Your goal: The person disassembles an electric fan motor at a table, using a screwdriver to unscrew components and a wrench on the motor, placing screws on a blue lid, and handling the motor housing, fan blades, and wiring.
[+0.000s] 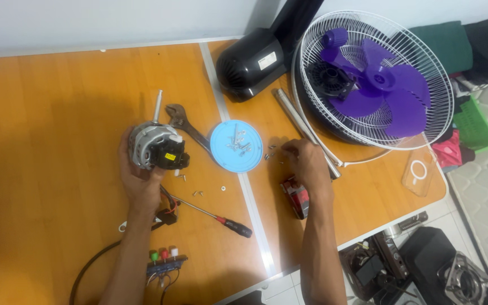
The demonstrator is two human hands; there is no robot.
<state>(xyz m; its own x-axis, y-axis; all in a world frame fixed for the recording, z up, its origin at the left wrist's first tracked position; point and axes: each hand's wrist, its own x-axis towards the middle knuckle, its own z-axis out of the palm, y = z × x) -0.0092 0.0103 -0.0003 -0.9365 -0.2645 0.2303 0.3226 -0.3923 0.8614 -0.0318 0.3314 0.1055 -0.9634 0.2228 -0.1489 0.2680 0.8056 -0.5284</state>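
Orange wooden table [40, 141], seen from above. Near its front left edge: a black cable [88, 268] and a switch block [166, 262] with green, red and white buttons. Left hand [139, 178] grasps a fan motor [156, 148] from below, fingers wrapped around its silver and black body, lifted just over the table; the motor's shaft [157, 104] points away from the person. Red and black wires [168, 209] run from the motor toward the switch block. Beside the motor: an adjustable wrench [184, 125] lying flat, its handle reaching toward a round blue lid [236, 146] that holds a heap of screws [238, 141]. In front of the motor: a few loose screws [199, 193] and a screwdriver [216, 216] with a black and red handle. Right of the lid: right hand [306, 161], fingers curled down and pinching at small screws [272, 151] on the table; whether one is gripped cannot be told. Just under the wrist: a small red and black object [296, 197]. Behind the hand: a metal tube [303, 130], a black motor housing [249, 62], and a white fan grille [368, 79] containing a purple blade [385, 85]. Far right edge: a clear phone case [419, 175].
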